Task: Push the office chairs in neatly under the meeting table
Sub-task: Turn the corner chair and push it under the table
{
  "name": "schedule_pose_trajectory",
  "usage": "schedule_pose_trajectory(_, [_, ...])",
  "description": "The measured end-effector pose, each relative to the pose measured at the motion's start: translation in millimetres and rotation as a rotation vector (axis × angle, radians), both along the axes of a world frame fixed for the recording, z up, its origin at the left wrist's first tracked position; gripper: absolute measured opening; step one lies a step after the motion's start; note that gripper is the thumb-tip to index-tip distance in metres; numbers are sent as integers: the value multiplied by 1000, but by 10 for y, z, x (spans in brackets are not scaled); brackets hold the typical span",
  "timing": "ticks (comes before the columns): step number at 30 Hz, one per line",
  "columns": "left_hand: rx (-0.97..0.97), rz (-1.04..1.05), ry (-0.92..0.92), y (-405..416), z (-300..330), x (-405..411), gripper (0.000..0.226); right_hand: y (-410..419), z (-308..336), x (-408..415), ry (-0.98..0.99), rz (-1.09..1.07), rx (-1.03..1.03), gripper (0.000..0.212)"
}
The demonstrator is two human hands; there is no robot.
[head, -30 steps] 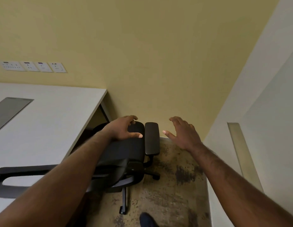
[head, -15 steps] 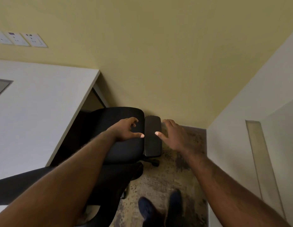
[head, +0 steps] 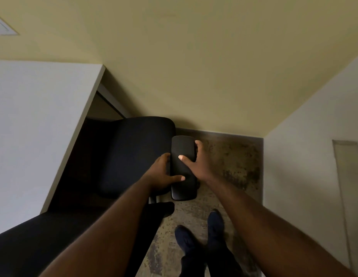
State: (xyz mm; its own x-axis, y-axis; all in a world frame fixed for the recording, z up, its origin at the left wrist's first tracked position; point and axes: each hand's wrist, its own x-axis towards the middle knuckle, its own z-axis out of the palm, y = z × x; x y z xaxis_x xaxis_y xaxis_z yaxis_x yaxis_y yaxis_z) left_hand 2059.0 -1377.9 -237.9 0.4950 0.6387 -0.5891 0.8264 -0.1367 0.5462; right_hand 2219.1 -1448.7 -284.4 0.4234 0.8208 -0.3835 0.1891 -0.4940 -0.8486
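A black office chair point(head: 134, 150) stands at the corner of the white meeting table point(head: 34, 126), its seat partly under the tabletop edge. Its right armrest point(head: 183, 186) points away from me. My left hand point(head: 164, 174) grips the armrest's left side, thumb lying across the pad. My right hand point(head: 196, 162) wraps the armrest from the right, thumb on top and fingers curled over the far edge. The chair's backrest point(head: 44, 240) fills the lower left, partly behind my left forearm.
A yellow wall point(head: 194, 66) rises close behind the chair. A white wall point(head: 314, 176) closes the right side. Mottled brown carpet point(head: 234, 166) lies between them, with my two dark shoes point(head: 200, 236) on it. A socket plate point(head: 2, 27) sits upper left.
My view tipped down and closer. My right hand came in from the carpet side and closed on the armrest; my left hand slid from the seat to the armrest's left edge.
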Motion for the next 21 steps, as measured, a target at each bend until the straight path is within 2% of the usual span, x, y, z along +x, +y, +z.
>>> schedule_pose_trajectory(5, [-81, -44, -22, 2, -215, -34, 126, 167, -110, -40, 297, -136, -73, 81])
schedule_pose_trajectory(9, [-152, -50, -58, 46, -270, -66, 137, 199, -127, -55, 446, -167, -50, 57])
schedule_pose_trajectory(15, [-242, -35, -29, 9, -378, 2, 151, 221, -59, -69, 490, -196, -73, 55])
schedule_pose_trajectory(18, [-238, 64, -92, -67, -412, 52, 147, 229, -69, -74, 484, -227, -71, 54])
schedule_pose_trajectory(21, [-266, 128, -114, -98, -466, 53, 132, 214, -111, -94, 498, -254, -77, 53])
